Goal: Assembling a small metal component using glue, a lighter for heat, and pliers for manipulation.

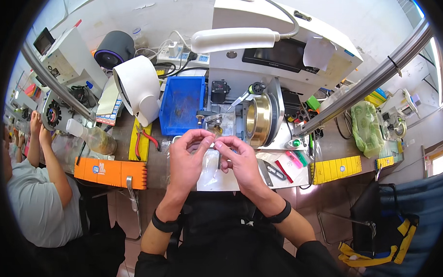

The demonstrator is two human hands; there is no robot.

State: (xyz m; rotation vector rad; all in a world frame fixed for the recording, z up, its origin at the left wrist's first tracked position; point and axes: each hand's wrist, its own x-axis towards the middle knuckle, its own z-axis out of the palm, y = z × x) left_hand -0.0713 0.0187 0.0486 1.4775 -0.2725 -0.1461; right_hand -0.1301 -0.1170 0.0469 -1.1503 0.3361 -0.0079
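Pinching a tiny pale piece (213, 144) (too small to identify), left hand (187, 158) and right hand (242, 164) meet near the brass wheel (259, 121). It looks like fine fingertip work; the next move calls for steadiness.

The room is bright, with daylight in the window (439, 164) far to the right of the brass ring (256, 121), which itself carries strong highlights, while the clear plastic (210, 174) below and left of the ring shows whitish glare. Left of the ring, the left hand (187, 159) and right hand (243, 166) look fairly sharp, but the black clothing (225, 250) beneath it loses detail. Well out from the ring, the lens bends straight edges, black rounds off the corners, and the far-left background turns soft.
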